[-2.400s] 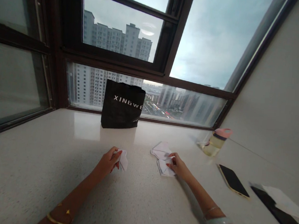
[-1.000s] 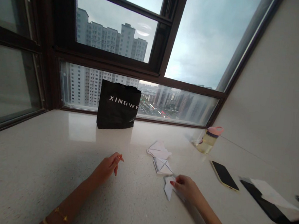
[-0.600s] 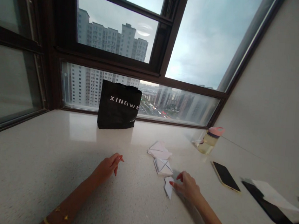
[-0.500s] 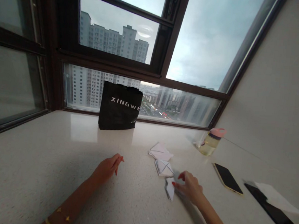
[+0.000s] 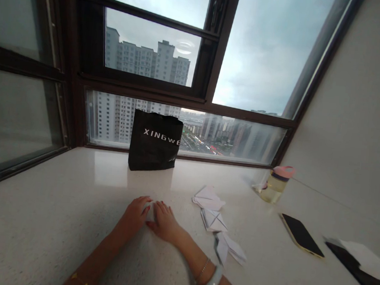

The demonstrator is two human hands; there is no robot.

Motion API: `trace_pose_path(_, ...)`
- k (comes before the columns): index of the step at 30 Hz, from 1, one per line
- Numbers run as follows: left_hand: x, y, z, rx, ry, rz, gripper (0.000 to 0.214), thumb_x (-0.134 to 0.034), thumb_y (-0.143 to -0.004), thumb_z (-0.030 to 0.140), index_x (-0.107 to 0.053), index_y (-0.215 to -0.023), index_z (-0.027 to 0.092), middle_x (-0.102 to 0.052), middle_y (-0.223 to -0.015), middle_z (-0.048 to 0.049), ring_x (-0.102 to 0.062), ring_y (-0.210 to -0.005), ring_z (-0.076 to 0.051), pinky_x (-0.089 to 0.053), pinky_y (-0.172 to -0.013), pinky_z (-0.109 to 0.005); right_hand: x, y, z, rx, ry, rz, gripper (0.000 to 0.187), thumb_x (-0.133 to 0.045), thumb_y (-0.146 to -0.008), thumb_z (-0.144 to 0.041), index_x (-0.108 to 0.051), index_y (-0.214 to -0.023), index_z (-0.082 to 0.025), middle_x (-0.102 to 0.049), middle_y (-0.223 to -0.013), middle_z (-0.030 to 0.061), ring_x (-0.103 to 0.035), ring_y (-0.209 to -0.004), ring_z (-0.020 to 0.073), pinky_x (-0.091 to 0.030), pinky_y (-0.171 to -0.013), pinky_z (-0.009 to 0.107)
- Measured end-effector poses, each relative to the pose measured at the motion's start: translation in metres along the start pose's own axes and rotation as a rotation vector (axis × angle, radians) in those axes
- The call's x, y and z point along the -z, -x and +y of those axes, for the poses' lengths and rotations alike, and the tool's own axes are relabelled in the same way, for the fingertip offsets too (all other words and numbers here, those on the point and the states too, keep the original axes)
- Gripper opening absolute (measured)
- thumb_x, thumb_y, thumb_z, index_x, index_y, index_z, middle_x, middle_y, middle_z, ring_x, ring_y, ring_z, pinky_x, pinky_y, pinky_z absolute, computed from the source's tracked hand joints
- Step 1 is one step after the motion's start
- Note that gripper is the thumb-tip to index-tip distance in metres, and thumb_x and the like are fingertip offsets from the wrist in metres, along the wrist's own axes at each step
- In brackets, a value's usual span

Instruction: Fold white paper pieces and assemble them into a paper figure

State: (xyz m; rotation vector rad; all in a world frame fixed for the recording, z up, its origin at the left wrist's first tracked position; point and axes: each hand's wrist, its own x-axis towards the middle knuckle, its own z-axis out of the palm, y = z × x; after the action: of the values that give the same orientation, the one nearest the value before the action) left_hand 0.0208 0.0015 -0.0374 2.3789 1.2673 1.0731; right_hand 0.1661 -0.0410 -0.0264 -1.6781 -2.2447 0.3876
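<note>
My left hand (image 5: 135, 216) and my right hand (image 5: 165, 221) lie side by side on the pale speckled counter (image 5: 51, 219), fingertips almost touching. Both rest with fingers stretched forward and slightly apart, and I see nothing held in either. A pale patch shows between the fingertips; I cannot tell whether it is paper or counter. To the right of my right hand lie three folded white paper pieces: the nearest (image 5: 230, 249), a middle one (image 5: 214, 220) and a farther one (image 5: 209, 198).
A black paper bag (image 5: 154, 141) with white letters stands at the window. On the right are a pink-capped bottle (image 5: 275, 184), a dark phone (image 5: 302, 235), and a dark flat object with a white sheet (image 5: 359, 266). A wall rises on the right.
My right hand has let go of the folded paper on the right and moved left to rest beside my left hand. The left hand has barely moved.
</note>
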Motion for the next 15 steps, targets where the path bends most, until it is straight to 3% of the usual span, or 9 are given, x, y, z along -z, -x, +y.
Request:
trace_pose_path(3,-0.002,-0.002,-0.01,0.028,-0.108,-0.007,0.039,-0.032,-0.082,0.024,-0.057,-0.11,0.015,-0.058,-0.119,-0.0119,-0.05,-0.114,-0.022,-0.037,-0.099,-0.041,-0.009,-0.017,-0.003,0.01,0.024,-0.055,0.063,-0.037,-0.085,-0.041,-0.024,-0.137,-0.008,-0.026,-0.145,0.0193,-0.016,-0.135,0.0289,-0.015,-0.105,0.055)
trace_pose_path(6,-0.004,0.0,-0.012,0.103,-0.225,-0.102,0.044,-0.03,-0.084,0.026,-0.05,-0.12,0.011,-0.048,-0.131,-0.0153,-0.039,-0.125,-0.024,-0.029,-0.103,-0.044,-0.012,-0.018,-0.001,0.025,0.045,-0.042,0.06,-0.03,-0.088,-0.039,-0.025,-0.137,-0.006,-0.027,-0.144,0.0188,-0.016,-0.135,0.0288,-0.013,-0.105,0.056)
trace_pose_path(11,-0.001,0.007,-0.007,0.187,-0.327,-0.33,0.048,-0.024,-0.088,0.034,-0.044,-0.128,0.015,-0.04,-0.138,-0.0149,-0.03,-0.13,-0.026,-0.023,-0.103,-0.051,-0.014,-0.015,0.0,0.035,0.063,-0.012,0.057,-0.031,-0.088,-0.038,-0.031,-0.136,-0.007,-0.031,-0.143,0.0182,-0.02,-0.134,0.029,-0.015,-0.105,0.055)
trace_pose_path(15,0.004,0.007,-0.005,0.19,-0.345,-0.402,0.049,-0.022,-0.088,0.035,-0.044,-0.129,0.017,-0.038,-0.139,-0.0135,-0.03,-0.131,-0.024,-0.022,-0.104,-0.05,-0.015,-0.017,0.001,0.056,0.075,0.0,0.056,-0.032,-0.088,-0.038,-0.032,-0.135,-0.007,-0.032,-0.142,0.0189,-0.022,-0.133,0.0296,-0.016,-0.105,0.056)
